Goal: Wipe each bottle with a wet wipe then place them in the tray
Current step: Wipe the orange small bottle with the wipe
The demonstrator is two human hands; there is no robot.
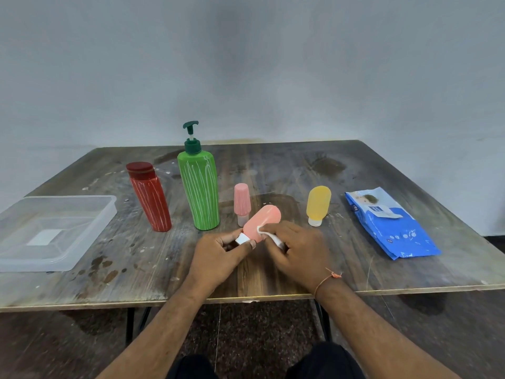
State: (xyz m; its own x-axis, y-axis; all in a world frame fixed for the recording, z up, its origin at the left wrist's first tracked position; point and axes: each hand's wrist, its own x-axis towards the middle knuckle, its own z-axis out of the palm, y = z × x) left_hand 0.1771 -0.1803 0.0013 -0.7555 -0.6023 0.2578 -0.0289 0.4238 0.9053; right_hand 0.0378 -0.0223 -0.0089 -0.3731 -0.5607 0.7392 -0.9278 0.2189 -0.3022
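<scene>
1. The left hand (222,251) grips the white cap end of a coral bottle (262,222), holding it tilted above the surface (273,165), its rounded end pointing away from the person.
2. The right hand (293,251) pinches a white wet wipe (269,235) and presses it against the side of the coral bottle.
3. Just beyond the hands stands a small pink bottle (241,203); beyond the left hand a green pump bottle (200,190), and further left a red bottle (150,196).
4. Beyond the right hand stands a yellow bottle (318,205), cap down.
5. Far left of the left hand lies the clear tray (90,214).
6. Right of the right hand lies a blue wipes pack (390,225).
</scene>
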